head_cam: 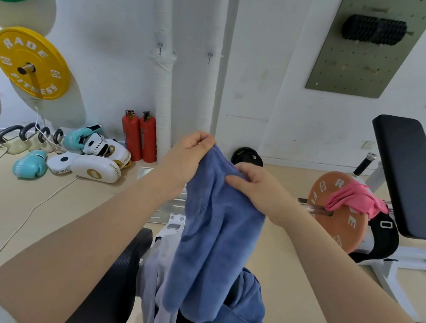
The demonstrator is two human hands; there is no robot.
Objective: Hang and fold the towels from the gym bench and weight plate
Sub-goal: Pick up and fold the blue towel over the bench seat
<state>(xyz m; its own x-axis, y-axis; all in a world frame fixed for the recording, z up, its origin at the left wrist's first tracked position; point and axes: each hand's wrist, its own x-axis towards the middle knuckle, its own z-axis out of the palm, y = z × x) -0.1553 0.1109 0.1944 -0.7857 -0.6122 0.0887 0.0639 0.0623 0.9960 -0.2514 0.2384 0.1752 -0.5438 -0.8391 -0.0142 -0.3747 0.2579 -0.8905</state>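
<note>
A blue towel (216,240) hangs in front of me, lifted above the black gym bench (115,280). My left hand (189,154) pinches its top corner, fingers curled. My right hand (255,189) grips the upper edge just to the right. The towel's lower part drapes down onto the bench beside a pale grey towel (155,291). A pink towel (353,199) lies over the orange weight plate (338,209) at the right. Two small wall hooks (209,56) sit on the white wall straight ahead.
An inclined black bench (410,176) stands at the right behind the orange plate. Two red fire extinguishers (140,137), boxing gloves and white pads (94,165) lie on the floor at left. Yellow (30,62) and green plates hang on the left wall.
</note>
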